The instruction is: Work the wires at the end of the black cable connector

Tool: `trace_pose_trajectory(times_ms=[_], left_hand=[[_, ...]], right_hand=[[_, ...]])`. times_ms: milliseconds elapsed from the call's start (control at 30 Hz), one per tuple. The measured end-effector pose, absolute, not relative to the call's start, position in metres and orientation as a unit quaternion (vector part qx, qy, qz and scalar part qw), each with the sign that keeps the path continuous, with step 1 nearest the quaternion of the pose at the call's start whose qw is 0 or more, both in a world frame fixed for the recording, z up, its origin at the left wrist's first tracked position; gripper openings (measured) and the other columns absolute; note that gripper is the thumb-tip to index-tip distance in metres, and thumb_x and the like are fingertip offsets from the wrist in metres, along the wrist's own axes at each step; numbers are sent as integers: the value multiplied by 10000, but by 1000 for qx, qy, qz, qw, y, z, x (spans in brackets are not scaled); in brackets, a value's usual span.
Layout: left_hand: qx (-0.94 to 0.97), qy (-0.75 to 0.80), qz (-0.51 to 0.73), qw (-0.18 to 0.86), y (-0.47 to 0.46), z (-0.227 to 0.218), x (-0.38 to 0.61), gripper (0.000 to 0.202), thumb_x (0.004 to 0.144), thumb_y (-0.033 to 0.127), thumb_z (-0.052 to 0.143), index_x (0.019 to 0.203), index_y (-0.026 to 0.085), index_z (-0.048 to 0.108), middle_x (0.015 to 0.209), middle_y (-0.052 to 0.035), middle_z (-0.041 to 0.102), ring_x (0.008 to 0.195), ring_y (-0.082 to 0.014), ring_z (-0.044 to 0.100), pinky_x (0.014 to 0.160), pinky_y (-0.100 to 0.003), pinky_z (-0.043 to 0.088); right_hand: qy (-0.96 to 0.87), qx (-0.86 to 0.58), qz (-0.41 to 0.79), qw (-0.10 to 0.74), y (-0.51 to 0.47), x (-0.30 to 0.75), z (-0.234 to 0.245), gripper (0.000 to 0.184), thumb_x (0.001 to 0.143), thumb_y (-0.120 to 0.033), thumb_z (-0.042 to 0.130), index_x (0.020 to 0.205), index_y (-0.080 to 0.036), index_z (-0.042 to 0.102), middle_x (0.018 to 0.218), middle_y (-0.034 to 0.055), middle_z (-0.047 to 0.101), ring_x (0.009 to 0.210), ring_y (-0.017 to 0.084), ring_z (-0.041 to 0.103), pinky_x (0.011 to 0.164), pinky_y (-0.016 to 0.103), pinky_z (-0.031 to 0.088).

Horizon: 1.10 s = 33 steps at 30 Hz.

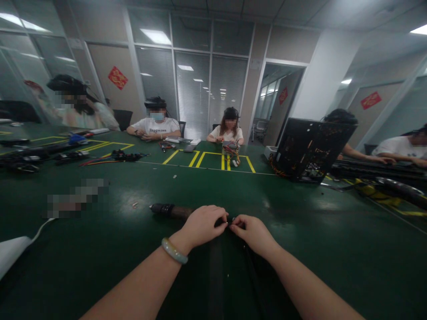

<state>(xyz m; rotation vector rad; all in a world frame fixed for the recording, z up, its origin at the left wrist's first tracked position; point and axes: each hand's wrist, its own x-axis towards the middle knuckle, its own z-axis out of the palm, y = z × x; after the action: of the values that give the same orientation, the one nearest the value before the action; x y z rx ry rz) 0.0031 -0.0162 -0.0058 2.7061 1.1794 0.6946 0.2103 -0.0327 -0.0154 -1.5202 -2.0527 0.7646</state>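
Above a dark green worktop (133,249), both bare hands are held close together, fingertips nearly meeting. By the left hand (204,224), a small dark piece (220,222) is pinched between the thumb and the bent forefinger. By the right hand (256,234), the same spot is met from the other side, its thumb and forefinger drawn together on what seems to be that piece; the exact grip is too small to be made out. At the join a tiny bright glint can be seen.

A dark tube (182,212) is laid on the worktop, its black collared end (162,209) pointed to the left and its other part hidden behind the left hand. A pale bracelet (174,251) is worn on the left wrist. From below the right hand, a thin dark strip (249,262) is extended toward the near edge.

Farther off, the worktop is marked with yellow lines (226,162). Bundled cables (122,155) are left on the far left side, and a large black panel (308,151) is stood tilted on the right. Across the worktop, a box with coloured wires (231,147) is placed before a seated person (227,131).
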Motion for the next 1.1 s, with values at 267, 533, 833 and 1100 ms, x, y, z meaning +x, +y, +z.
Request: trace_pose_trajectory(times_ms=[267, 533, 833, 1100], left_hand=[[894, 388, 220, 47, -17, -5, 3, 86, 809, 219, 624, 892, 227, 604, 1019, -3, 658, 955, -190, 607, 893, -333, 444], [893, 385, 226, 49, -18, -5, 2, 86, 822, 227, 602, 907, 224, 602, 998, -10, 659, 932, -195, 608, 874, -341, 445], [888, 401, 219, 48, -19, -3, 4, 61, 832, 241, 613, 891, 231, 602, 994, -1, 659, 952, -191, 601, 872, -328, 438], [890, 399, 217, 45, -18, -4, 5, 66, 820, 234, 602, 886, 227, 601, 982, -8, 661, 926, -197, 603, 849, -335, 437]], right_hand=[[-746, -553, 285, 239, -34, 209, -12, 121, 859, -311, 617, 853, -233, 709, 802, -22, 710, 726, 155, 632, 604, 229, 389], [-742, -557, 292, 231, -34, 209, -11, 143, 862, -324, 610, 871, -220, 707, 820, -3, 714, 736, 165, 637, 606, 230, 397], [-745, -547, 293, 244, -32, 210, -17, 123, 863, -322, 615, 862, -236, 704, 792, -26, 710, 705, 152, 639, 622, 227, 410], [-740, -551, 293, 251, -34, 209, -14, 137, 859, -327, 617, 861, -228, 711, 794, -15, 712, 696, 152, 640, 592, 224, 405]])
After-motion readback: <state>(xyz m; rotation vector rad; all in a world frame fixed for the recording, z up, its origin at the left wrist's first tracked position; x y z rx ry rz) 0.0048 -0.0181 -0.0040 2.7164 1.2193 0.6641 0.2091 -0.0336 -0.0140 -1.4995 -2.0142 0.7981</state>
